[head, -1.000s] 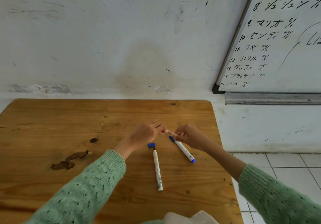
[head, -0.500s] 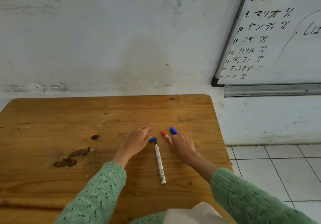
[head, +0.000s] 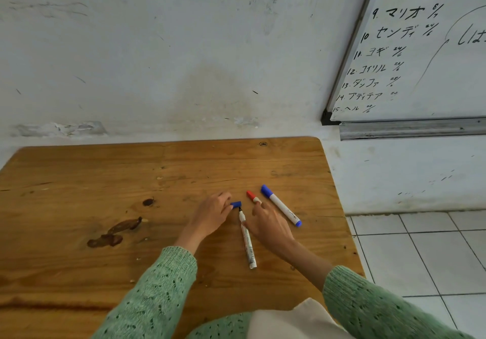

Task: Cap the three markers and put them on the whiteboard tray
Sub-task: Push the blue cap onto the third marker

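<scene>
- Three markers are seen lying on the wooden table [head: 79,186], none of them on the tray [head: 410,129], which is mounted under the whiteboard [head: 431,49] on the wall at the upper right, well apart from the table.
- The blue marker [head: 281,205] is capped and lies diagonally, cap toward the wall, just right of the right hand [head: 268,224], apart from it.
- The red marker [head: 252,196] is capped; only its cap end is shown, the rest being hidden under the right fingers [head: 259,208].
- The uncapped marker [head: 247,238] lies nearly lengthwise toward the person, its dark tip pointing at the wall, between the two hands.
- A loose blue cap [head: 236,204] lies just beyond that tip, close to it; whether the two touch cannot be told.
- The left hand [head: 210,213] is laid low over the table with fingers loosely curled; its fingertips are touching or almost touching the blue cap, and no firm grip on it is shown.
- The right hand is spread flat, fingers open, resting over the red marker; its thumb side lies against the uncapped marker's barrel, and nothing is clasped.
- Green knitted sleeves [head: 157,291] are worn on both arms.
- Dark stains [head: 115,232] are marked on the table left of the hands.
</scene>
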